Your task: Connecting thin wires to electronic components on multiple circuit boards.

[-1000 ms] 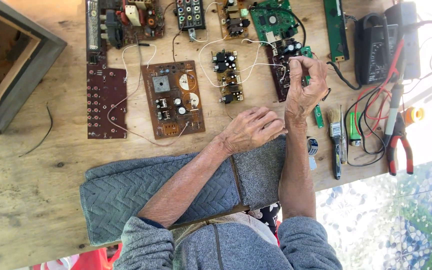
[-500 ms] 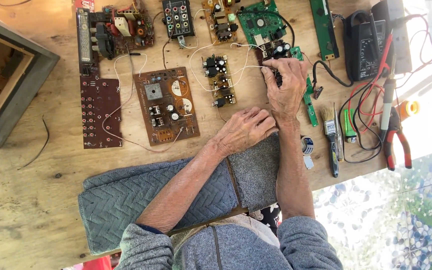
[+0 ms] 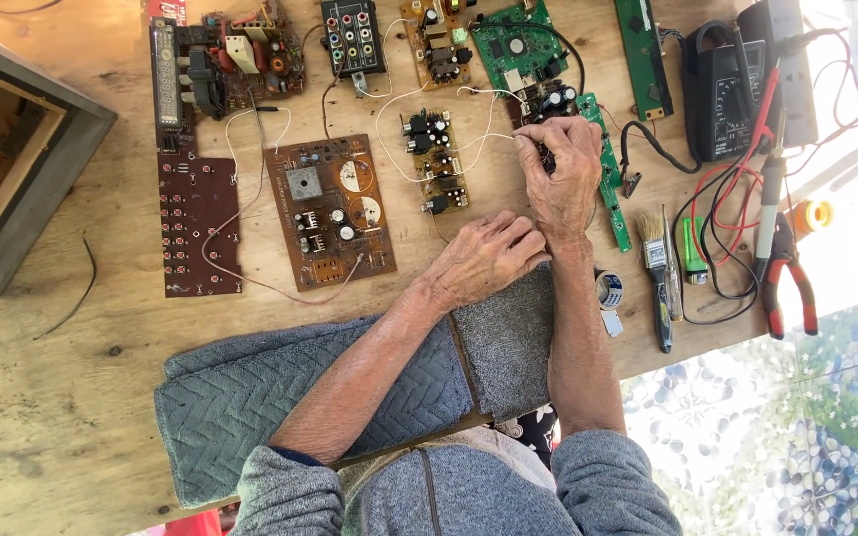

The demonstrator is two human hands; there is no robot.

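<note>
My right hand (image 3: 563, 169) is closed on a small dark part with white wires (image 3: 494, 99) running from it, at the lower edge of a green circuit board (image 3: 518, 45). Just left of that hand lies a small brown board with black jacks (image 3: 436, 159). My left hand (image 3: 489, 253) rests palm down, fingers loosely curled, at the top edge of a grey quilted cloth (image 3: 280, 397), holding nothing. A larger brown circuit board (image 3: 330, 208) lies to the left of my left hand.
More boards line the far edge, among them a dark red perforated board (image 3: 196, 223) on the left. A dark wooden box (image 3: 12, 159) stands at far left. On the right are a black multimeter (image 3: 722, 94), red-handled pliers (image 3: 786, 283), a brush (image 3: 657, 268) and a tape roll (image 3: 608, 290).
My right hand has moved a little to the left, toward the small board with black jacks. My left hand has stayed on the cloth edge. The view has shifted slightly.
</note>
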